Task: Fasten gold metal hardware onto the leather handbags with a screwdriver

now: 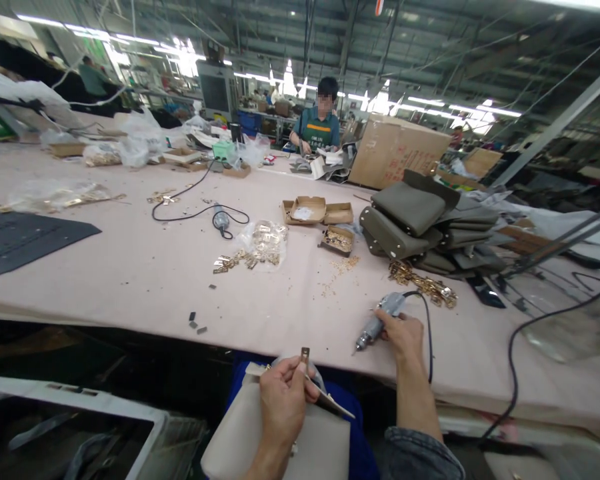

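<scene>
Cream-coloured, a bag (237,427) lies at six o'clock; over it the left hand (285,397), nearly closed, pinches a metal plate (305,356) and probably the flap (341,406). At four o'clock the right hand (407,335), half curled, grips a grey driver (371,330).

Left hand (286,397) and right hand (404,333) bare, creased grey denim-like sleeve (423,456) at lower right of frame, blue garment (362,430) at bottom centre.
</scene>
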The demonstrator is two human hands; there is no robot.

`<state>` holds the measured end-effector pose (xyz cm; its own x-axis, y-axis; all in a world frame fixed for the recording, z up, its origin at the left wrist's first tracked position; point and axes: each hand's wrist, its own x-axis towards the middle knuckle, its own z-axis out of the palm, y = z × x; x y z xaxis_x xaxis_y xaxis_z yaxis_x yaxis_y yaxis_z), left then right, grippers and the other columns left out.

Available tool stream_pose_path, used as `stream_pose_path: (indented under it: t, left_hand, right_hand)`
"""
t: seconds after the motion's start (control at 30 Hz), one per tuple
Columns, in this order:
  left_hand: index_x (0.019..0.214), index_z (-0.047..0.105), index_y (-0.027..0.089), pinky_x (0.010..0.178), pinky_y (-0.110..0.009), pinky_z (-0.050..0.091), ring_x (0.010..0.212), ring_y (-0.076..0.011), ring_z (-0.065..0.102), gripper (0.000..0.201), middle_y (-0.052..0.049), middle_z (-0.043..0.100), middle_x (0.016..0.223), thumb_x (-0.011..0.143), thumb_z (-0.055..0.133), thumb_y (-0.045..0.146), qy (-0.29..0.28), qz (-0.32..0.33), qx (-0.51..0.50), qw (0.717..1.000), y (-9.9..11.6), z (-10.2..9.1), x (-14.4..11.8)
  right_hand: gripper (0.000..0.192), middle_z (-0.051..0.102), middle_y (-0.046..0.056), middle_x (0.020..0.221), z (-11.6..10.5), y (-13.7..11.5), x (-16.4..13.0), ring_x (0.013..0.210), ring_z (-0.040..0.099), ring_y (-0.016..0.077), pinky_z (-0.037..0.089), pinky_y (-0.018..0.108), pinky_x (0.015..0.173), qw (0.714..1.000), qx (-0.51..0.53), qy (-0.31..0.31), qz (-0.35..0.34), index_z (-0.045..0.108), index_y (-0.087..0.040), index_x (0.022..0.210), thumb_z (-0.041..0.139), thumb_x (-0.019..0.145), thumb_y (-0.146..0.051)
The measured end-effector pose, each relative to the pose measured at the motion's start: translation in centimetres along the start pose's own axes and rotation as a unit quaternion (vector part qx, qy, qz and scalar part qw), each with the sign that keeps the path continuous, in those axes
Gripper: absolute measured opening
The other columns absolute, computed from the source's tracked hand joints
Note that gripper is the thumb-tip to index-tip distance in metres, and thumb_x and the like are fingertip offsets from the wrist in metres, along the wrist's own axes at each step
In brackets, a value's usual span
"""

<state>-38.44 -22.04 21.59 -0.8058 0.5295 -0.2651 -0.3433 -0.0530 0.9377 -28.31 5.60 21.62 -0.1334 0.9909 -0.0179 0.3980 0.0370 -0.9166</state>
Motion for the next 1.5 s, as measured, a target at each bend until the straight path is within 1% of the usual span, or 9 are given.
stream_pose_path:
  t: [0.1,0.23,0.33,0.43,0.57,0.7,0.83,1.13,1.5]
  left_hand:
    - [0.079,0.073,0.011,0.045,-0.022,0.052,0.043,-0.0160,0.061,0.035,-0.006,0.067,0.052,0.084,0.069,0.045,-0.005,0.001,-0.002,1.000,0.2,0.0,0.0]
    - [0.079,0.072,0.011,0.046,-0.022,0.051,0.043,-0.0157,0.061,0.033,-0.006,0.067,0.050,0.085,0.067,0.042,-0.006,0.002,0.003,1.000,0.2,0.0,0.0]
    - [0.083,0.072,0.011,0.047,-0.022,0.052,0.044,-0.0163,0.062,0.031,-0.006,0.067,0.051,0.086,0.067,0.041,-0.005,0.001,0.016,1.000,0.1,-0.2,-0.1]
    - [0.085,0.073,0.010,0.048,-0.023,0.053,0.045,-0.0168,0.063,0.033,-0.007,0.068,0.052,0.086,0.067,0.043,-0.009,-0.003,0.016,1.000,-0.1,-0.3,0.0]
    - [0.087,0.074,0.010,0.048,-0.023,0.053,0.045,-0.0166,0.062,0.035,-0.007,0.069,0.054,0.086,0.068,0.045,-0.007,-0.009,0.015,1.000,-0.5,-0.3,0.2]
    - [0.088,0.074,0.010,0.047,-0.022,0.051,0.045,-0.0159,0.060,0.037,-0.006,0.067,0.051,0.086,0.068,0.047,-0.008,-0.015,0.016,1.000,-0.7,-0.3,0.4]
    - [0.090,0.073,0.010,0.047,-0.022,0.050,0.045,-0.0158,0.060,0.039,-0.006,0.067,0.052,0.086,0.069,0.049,-0.008,-0.022,0.014,1.000,-0.7,-0.3,0.4]
    - [0.093,0.074,0.010,0.048,-0.022,0.050,0.046,-0.0161,0.060,0.041,-0.006,0.068,0.054,0.085,0.071,0.050,-0.012,-0.032,0.004,0.999,-1.0,-0.2,0.9]
    - [0.094,0.074,0.010,0.046,-0.023,0.051,0.046,-0.0167,0.061,0.043,-0.008,0.071,0.059,0.082,0.073,0.051,-0.003,-0.031,0.001,1.000,-0.7,-0.1,0.9]
  right_hand:
    - [0.047,0.064,0.003,0.067,0.2,-0.1,-0.1,0.058,0.061,0.0213,0.050,0.032,0.047,0.979,0.202,0.004,0.030,0.062,-0.016,0.085,0.088,0.059,-0.044]
    - [0.038,0.069,0.002,0.088,1.2,-0.8,0.2,0.073,0.062,0.0181,0.051,0.029,0.056,0.896,0.445,0.000,0.008,0.062,-0.018,0.091,0.082,0.061,-0.030]
    - [0.028,0.065,0.000,0.086,1.9,-1.0,1.0,0.080,0.064,0.0206,0.058,0.040,0.072,0.869,0.496,0.008,0.002,0.058,-0.020,0.086,0.071,0.067,-0.036]
    - [0.023,0.064,0.001,0.087,2.3,-1.1,1.7,0.087,0.067,0.0230,0.057,0.052,0.087,0.836,0.547,-0.022,0.024,0.051,-0.022,0.082,0.062,0.074,-0.041]
    - [0.019,0.066,0.001,0.092,3.3,-1.4,2.4,0.078,0.068,0.0169,0.057,0.050,0.092,0.798,0.590,-0.045,0.115,0.052,-0.021,0.089,0.061,0.086,-0.038]
    - [0.019,0.059,-0.006,0.078,4.6,-1.5,3.2,0.054,0.055,0.0076,0.061,0.037,0.079,0.796,0.590,-0.025,0.131,0.050,-0.020,0.087,0.062,0.091,-0.035]
    - [0.024,0.053,-0.009,0.073,5.5,-1.4,3.3,0.048,0.046,0.0042,0.054,0.022,0.059,0.805,0.582,0.013,0.113,0.049,-0.020,0.087,0.073,0.083,-0.019]
    - [0.026,0.055,-0.007,0.076,6.3,-1.6,2.8,0.052,0.047,0.0053,0.051,0.021,0.052,0.820,0.561,0.066,0.094,0.050,-0.018,0.084,0.075,0.077,-0.016]
    - [0.025,0.054,-0.006,0.074,6.5,-1.9,2.7,0.052,0.047,0.0058,0.052,0.021,0.051,0.830,0.544,0.082,0.089,0.050,-0.019,0.081,0.074,0.076,-0.016]
